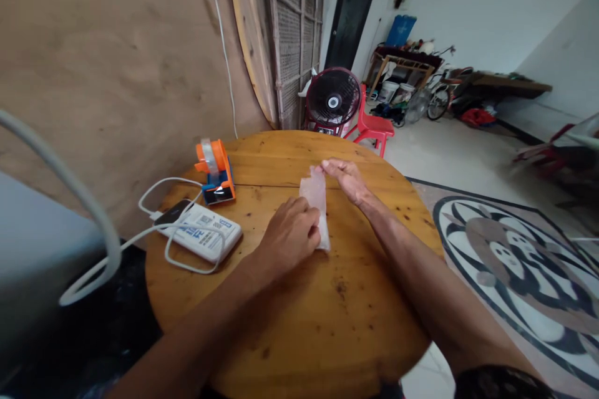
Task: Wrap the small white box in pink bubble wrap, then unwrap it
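A narrow, translucent, whitish plastic sleeve (314,189), possibly bubble wrap, lies lengthwise across the middle of the round wooden table. My left hand (294,227) rests over its lower left side, fingers curled and closed on it. Part of the sleeve is hidden under that hand. At the far end, my right hand (345,176) pinches the sleeve's upper right corner between thumb and fingertips. Whether anything is inside the sleeve I cannot tell.
An orange and blue tape dispenser (216,171) stands at the table's left edge. Near it lies a white power bank (206,230) with a looped white cable (187,268). Beyond the round table (346,324) are a fan (333,100) and a red chair (374,124).
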Tool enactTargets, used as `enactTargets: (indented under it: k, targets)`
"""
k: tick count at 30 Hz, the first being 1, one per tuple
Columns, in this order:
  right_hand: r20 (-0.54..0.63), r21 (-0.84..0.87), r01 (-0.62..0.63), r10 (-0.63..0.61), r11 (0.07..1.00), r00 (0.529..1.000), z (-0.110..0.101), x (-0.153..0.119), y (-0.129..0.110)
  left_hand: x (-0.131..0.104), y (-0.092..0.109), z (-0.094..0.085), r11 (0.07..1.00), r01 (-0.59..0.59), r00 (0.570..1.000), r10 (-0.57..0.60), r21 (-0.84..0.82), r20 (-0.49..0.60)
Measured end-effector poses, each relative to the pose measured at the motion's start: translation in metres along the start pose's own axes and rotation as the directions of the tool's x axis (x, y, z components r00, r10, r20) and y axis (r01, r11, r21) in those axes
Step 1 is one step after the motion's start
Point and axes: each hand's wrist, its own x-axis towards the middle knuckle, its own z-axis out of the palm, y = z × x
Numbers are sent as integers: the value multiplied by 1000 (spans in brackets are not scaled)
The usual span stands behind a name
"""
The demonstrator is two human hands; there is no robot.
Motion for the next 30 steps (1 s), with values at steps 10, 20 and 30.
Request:
enactTargets:
  k: [10,20,30]
  targets:
    - [55,13,5,-5,1000,998,0,21,0,-8,-7,13,999,-42,995,40,-19,-90]
    - [109,-12,-109,109,994,988,-21,9,-20,-9,-8,14,995,-58,992,50,-75,-114]
    - [56,-294,-31,50,955,997,-4,12,-2,-8,-8,13,994,-54,996,47,-94,-73]
